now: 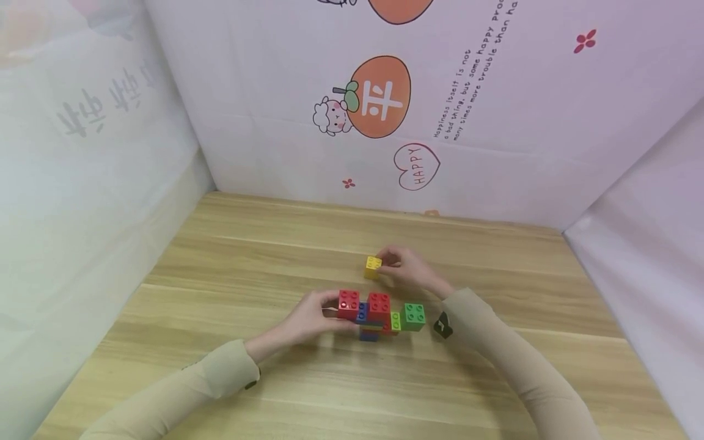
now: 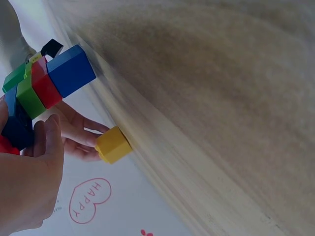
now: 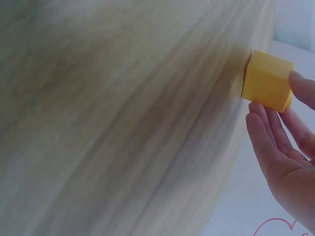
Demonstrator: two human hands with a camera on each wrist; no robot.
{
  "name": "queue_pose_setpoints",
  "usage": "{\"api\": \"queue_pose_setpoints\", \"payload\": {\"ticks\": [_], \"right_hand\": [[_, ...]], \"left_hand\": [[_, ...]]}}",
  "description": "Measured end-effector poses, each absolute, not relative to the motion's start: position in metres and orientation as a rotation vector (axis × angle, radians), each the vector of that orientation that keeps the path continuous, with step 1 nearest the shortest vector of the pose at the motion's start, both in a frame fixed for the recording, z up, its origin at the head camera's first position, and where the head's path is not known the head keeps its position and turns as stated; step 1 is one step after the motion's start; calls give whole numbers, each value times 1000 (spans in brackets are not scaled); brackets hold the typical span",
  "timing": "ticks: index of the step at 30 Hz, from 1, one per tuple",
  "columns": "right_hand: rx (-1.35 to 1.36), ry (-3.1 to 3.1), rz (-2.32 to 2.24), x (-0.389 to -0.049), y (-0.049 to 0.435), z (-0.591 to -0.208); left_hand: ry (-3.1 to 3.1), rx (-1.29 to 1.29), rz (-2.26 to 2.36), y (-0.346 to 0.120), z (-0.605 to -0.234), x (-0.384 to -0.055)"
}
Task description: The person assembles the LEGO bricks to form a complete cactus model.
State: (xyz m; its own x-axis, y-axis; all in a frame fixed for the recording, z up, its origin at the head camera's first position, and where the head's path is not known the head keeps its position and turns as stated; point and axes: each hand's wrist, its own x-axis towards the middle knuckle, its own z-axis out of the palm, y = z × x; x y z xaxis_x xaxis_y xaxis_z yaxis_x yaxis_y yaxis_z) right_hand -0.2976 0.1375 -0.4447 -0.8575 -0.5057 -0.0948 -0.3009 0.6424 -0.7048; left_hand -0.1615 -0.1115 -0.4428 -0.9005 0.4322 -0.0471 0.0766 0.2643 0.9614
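Note:
My left hand point(image 1: 309, 316) grips the left end of a joined model of toy building blocks, with its fingers and thumb about a red block point(image 1: 348, 304). A second red block point(image 1: 379, 305) stands up in the middle of the model. At its right end is a green block point(image 1: 414, 317), next to a lime block point(image 1: 395, 321). Underneath, a blue block point(image 2: 72, 72) shows in the left wrist view, apparently raised off the table. Farther back, my right hand point(image 1: 408, 267) pinches a yellow block point(image 3: 268, 81) between thumb and fingers; the block stands on the table.
The wood-grain table point(image 1: 264, 366) reaches back to a printed white cloth wall point(image 1: 495, 177). More white cloth hangs at the left point(image 1: 99, 201) and the right point(image 1: 649, 201). Both forearms, in beige sleeves point(image 1: 511, 360), come in from the front.

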Motion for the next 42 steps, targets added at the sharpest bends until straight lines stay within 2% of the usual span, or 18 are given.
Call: {"api": "queue_pose_setpoints", "payload": {"ticks": [11, 42], "right_hand": [[-729, 2586, -1051, -286, 145, -429], [-1048, 2618, -1134, -217, 154, -357]], "left_hand": [[2233, 482, 1687, -111, -444, -162], [2222, 479, 1682, -110, -443, -161]]}}
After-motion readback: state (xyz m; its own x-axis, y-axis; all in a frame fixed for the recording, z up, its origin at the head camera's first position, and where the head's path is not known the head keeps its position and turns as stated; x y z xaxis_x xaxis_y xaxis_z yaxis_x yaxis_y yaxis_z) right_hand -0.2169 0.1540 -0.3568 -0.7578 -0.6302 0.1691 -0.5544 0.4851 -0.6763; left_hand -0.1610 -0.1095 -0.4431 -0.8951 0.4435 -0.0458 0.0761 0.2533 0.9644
